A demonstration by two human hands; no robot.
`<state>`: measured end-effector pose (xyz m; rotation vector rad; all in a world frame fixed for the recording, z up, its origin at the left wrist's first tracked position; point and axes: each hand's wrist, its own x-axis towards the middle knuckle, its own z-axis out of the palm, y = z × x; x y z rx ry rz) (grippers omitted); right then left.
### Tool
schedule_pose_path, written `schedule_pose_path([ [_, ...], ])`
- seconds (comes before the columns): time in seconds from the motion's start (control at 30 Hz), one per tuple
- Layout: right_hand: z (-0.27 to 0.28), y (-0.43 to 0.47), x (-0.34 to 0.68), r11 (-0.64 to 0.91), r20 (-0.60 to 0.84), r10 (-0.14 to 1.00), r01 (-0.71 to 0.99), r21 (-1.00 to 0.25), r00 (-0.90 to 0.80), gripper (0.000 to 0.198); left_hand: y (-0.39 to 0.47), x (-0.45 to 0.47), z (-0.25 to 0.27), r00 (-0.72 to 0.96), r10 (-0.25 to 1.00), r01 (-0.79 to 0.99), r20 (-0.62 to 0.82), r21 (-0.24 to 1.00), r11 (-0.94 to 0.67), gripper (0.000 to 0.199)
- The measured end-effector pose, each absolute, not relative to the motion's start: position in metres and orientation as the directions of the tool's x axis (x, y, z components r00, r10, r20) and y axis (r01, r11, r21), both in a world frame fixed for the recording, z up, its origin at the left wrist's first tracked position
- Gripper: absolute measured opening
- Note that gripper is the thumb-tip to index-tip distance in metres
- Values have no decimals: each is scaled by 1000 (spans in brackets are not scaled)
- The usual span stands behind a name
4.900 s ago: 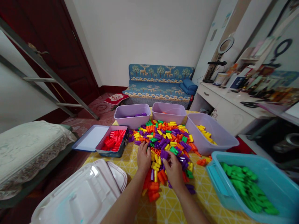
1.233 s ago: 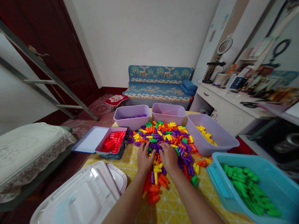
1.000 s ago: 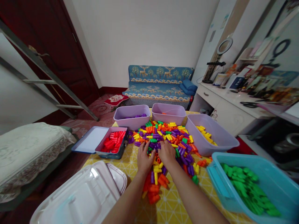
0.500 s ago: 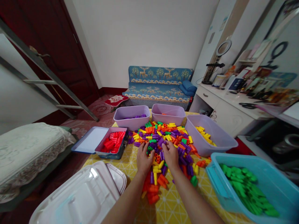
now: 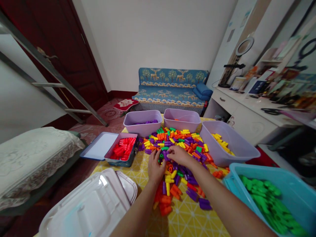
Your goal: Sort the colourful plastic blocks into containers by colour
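Over the near part of a pile of small plastic pieces (image 5: 170,178) in purple, orange, yellow and green, both my hands come close together. My right hand (image 5: 179,155) pinches a purple piece (image 5: 166,155) between thumb and fingertips. Just left of it, my left hand (image 5: 156,168) rests at the pile with its thumb and fingers apart, beside a green piece (image 5: 161,156). Its palm side is hidden, and the purple piece lies close to its thumb. Several purple pieces (image 5: 204,204) lie on the cloth below my right forearm.
Lilac bins (image 5: 143,116) (image 5: 182,113) (image 5: 204,131) stand behind and right of the pile. Left is an open tin (image 5: 123,162) of red pieces (image 5: 123,148), with white lids (image 5: 86,200) nearer. A turquoise bin (image 5: 237,197) of green pieces (image 5: 274,200) stands at right on the yellow tablecloth (image 5: 182,219).
My right hand has moved left with the purple piece, up to my left hand. The left hand stays at about the same spot on the pile. The camera view has turned slightly left.
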<state>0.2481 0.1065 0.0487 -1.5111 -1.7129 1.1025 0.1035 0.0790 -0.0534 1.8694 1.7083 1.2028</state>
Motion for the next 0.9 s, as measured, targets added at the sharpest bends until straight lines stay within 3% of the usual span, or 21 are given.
schedule_pose_path([
  [0.13,85,146,232,100,50,991,426,-899,-126,9,79,104,-53,-94,933,642,346,737,-209,50],
  [0.23,98,156,216,255,261,965,152,-955,19,30,79,104,-53,-108,929,627,355,750,-213,48],
  [0.3,92,149,212,297,302,950,69,-952,81,34,79,104,-53,-109,928,619,357,755,-218,48],
  [0.43,54,114,224,202,249,963,347,-916,99,20,79,104,-52,-97,926,621,364,749,-229,48],
  [0.57,17,83,244,96,208,972,619,-779,110,24,79,104,-53,-103,922,614,374,753,-237,46],
  [0.7,3,71,246,70,172,983,713,-697,72,40,79,104,-54,-104,921,606,375,758,-240,45],
  [0.9,9,83,230,164,216,976,759,-630,-32,55,81,104,-56,-115,919,595,377,767,-240,44],
])
